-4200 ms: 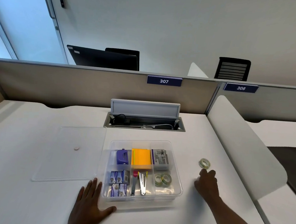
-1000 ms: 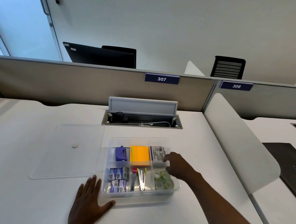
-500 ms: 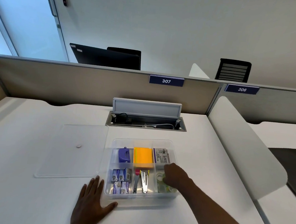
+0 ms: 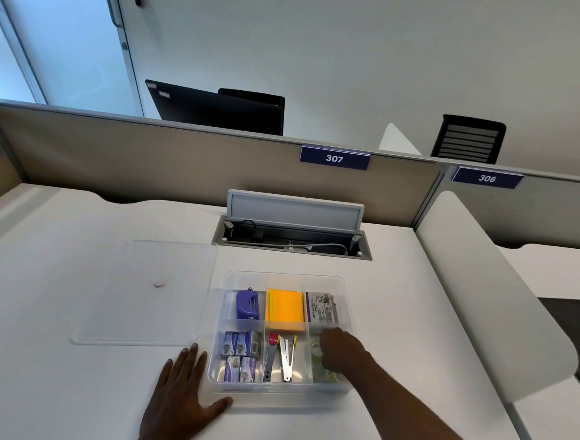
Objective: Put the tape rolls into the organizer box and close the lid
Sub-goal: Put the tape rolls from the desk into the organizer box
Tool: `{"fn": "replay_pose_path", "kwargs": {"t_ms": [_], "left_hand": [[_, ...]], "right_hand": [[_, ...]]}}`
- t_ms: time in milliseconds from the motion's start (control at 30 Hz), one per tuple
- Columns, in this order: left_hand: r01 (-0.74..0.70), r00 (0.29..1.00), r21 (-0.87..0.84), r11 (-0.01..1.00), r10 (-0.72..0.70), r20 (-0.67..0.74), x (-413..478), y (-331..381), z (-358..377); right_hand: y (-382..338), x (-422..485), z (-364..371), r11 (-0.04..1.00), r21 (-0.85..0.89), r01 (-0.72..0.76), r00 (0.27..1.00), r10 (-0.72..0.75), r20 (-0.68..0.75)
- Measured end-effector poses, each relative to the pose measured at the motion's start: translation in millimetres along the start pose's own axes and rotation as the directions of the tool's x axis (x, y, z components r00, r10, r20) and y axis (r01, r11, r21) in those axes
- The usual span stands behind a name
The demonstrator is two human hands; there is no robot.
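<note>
The clear organizer box (image 4: 279, 396) stands open on the white desk. Its clear lid (image 4: 146, 295) lies flat to the left of it, apart from it. Pale green tape rolls (image 4: 314, 350) lie in the front right compartment, mostly hidden under my right hand (image 4: 341, 352). That hand reaches down into the compartment with curled fingers resting on the rolls; whether it grips one is hidden. My left hand (image 4: 180, 394) lies flat on the desk, fingers spread, with the thumb against the box's front left corner.
Other compartments hold a purple punch (image 4: 247, 304), an orange note pad (image 4: 284, 310), small staple boxes (image 4: 240, 343) and metal tools (image 4: 280, 356). An open cable tray (image 4: 292, 242) lies behind the box. A white side divider (image 4: 483, 285) borders the desk on the right.
The roll that lay on the desk to the right is gone from there. My right hand came over the box and lowered into the front right compartment. The left hand stayed put.
</note>
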State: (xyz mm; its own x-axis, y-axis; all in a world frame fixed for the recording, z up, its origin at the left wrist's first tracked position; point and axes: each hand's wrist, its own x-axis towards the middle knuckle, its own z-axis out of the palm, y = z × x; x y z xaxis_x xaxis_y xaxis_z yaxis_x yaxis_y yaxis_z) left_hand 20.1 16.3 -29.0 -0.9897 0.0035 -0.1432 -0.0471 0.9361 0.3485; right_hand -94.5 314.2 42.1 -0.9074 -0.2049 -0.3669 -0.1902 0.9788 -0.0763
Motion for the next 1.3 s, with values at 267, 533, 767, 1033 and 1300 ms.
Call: {"fn": "replay_pose_path", "kwargs": {"t_ms": [267,533,767,1033,1300], "left_hand": [[-0.009,0.998,0.019,1.000,0.010,-0.061,-1.6,0.8,-0.9],[-0.009,0.999,0.000,1.000,0.009,-0.043,-2.8,2.3,-3.1],[-0.006,0.999,0.001,1.000,0.006,-0.032,-3.3,3.4,-3.9],[-0.008,0.999,0.001,1.000,0.008,-0.036,-3.2,2.2,-2.9],[-0.016,0.998,0.007,1.000,0.017,-0.063,-2.3,0.8,-1.8]], "right_hand": [[-4.3,1.3,-3.0,0.999,0.032,-0.042,0.994,0.046,-0.103],[-8.0,2.6,-3.4,0.944,0.321,-0.082,0.989,0.116,-0.088],[-2.4,2.2,2.3,0.898,0.436,-0.068,0.979,0.144,-0.142],[5.0,1.6,5.0,0.867,0.489,-0.095,0.969,0.192,-0.154],[2.8,1.2,4.0,0.863,0.494,-0.110,0.967,0.208,-0.149]]}}
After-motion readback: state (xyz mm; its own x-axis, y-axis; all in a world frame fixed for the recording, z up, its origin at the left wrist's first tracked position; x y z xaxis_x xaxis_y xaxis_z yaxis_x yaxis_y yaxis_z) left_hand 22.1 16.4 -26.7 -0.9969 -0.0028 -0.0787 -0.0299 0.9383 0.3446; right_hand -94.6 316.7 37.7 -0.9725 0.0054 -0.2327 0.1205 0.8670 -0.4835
